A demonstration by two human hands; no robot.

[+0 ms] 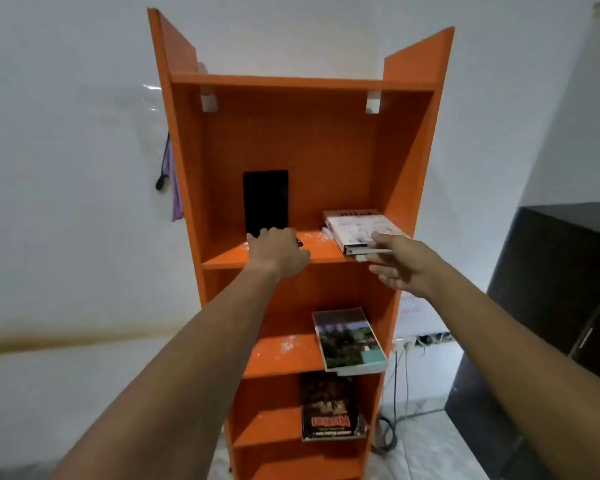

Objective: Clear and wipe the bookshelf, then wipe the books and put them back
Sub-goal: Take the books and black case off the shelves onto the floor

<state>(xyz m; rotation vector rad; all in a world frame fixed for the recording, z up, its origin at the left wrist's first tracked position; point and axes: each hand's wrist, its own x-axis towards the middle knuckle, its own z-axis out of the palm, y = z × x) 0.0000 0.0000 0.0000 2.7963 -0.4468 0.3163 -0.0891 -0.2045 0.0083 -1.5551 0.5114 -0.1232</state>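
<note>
Both arms reach to the upper board (pixel 229 258) of the orange bookshelf (pixel 409 168); clearing step, by my read.

L hand (pixel 278 252): back up, fingers bent down at the foot of the black slab (pixel 265 199), which leans upright vs the back panel. Fingertips are hidden, so can't tell if it grips or just touches.

R hand (pixel 400 263): at the front corner of the white stack (pixel 357 226), lying flat at the board's right end w/ the corner overhanging the edge. Thumb over, fingers under; it seems to pinch the thin bottom item.

Handling, as judgement:
- Slab: stiff, smooth, prob slippery & maybe fragile if it's a screen. Take it by both long edges, tip fwd off the panel, don't drag by the foot.
- Stack: light paperbacks, stiff enough flat, but layers can slide apart. Grip the whole thickness at the overhang, not one layer.
- White specks on the board suggest dust, so covers may be gritty.

Lower down, a photo book (pixel 349 341) & a dark book (pixel 329 407) wait, each flat at the right of its own board.
</note>
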